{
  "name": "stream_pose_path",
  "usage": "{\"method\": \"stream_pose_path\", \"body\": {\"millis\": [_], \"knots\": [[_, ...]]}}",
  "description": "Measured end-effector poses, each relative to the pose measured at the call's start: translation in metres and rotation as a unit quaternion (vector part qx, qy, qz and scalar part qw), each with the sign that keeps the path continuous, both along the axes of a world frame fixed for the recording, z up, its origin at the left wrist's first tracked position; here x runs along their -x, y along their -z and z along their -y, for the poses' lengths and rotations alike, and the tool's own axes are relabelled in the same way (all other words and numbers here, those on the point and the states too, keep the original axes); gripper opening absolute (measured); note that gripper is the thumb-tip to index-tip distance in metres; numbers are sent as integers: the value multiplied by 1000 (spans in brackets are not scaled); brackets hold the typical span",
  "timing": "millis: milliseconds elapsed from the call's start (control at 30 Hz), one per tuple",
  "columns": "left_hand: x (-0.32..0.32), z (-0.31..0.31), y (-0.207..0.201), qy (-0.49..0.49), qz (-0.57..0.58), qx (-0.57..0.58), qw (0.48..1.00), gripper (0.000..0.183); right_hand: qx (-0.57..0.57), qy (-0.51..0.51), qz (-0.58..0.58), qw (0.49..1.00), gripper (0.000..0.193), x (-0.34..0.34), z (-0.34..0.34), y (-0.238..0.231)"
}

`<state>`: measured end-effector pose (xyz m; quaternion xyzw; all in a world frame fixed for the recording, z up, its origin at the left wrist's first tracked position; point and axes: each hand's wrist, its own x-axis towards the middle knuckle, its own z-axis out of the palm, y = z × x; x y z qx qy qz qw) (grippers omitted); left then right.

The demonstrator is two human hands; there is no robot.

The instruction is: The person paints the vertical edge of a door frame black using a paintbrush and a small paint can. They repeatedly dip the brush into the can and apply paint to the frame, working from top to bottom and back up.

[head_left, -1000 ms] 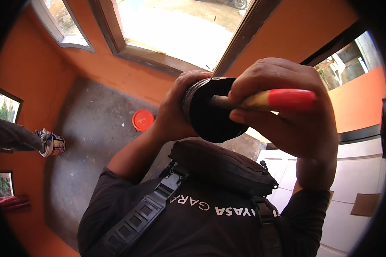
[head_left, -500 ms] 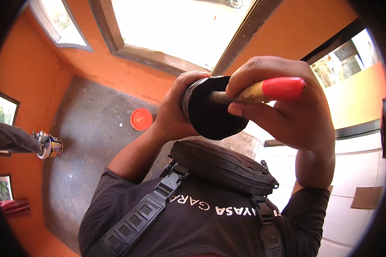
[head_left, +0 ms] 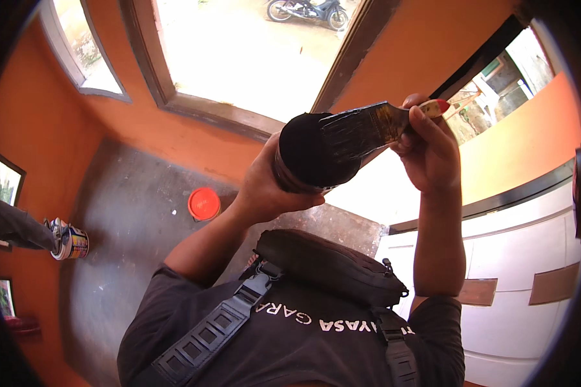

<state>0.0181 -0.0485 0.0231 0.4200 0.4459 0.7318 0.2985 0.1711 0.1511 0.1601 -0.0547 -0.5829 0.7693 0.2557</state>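
My left hand (head_left: 263, 179) is wrapped round a round can (head_left: 297, 151) with a black inside, held up in front of my chest. My right hand (head_left: 429, 145) grips a paintbrush (head_left: 361, 131) near its metal collar. The brush's wide bristles look dark and wet, and they lie across the can's right rim. Its handle has a pale part and a red end (head_left: 443, 105) that points up to the right. What is in the can is too dark to make out.
Beyond the can is a brown-framed opening (head_left: 232, 119) in an orange wall (head_left: 187, 145). An orange-lidded tub (head_left: 204, 204) stands on the grey floor (head_left: 135, 226). At the left, a person's leg (head_left: 16, 222) is beside a paint bucket (head_left: 71, 240). A black bag (head_left: 329, 261) hangs at my chest.
My right hand has pulled the paintbrush out of the can and tilted it to the right, so its bristles now show over the rim. My left hand still holds the can.
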Motion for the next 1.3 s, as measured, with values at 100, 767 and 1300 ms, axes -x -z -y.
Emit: {"method": "stream_pose_path", "body": {"millis": [100,767,1300], "knots": [[-4,-15,0,23,10,-11,1000,98,83,22,4,996,15,-10,-7,10],[-40,-140,-1,72,63,-10,995,85,-140,261,-73,952,15,-60,-78,43],[-48,-133,-4,-1,85,17,996,71,-631,562,-212,492,35,-42,-160,28]]}}
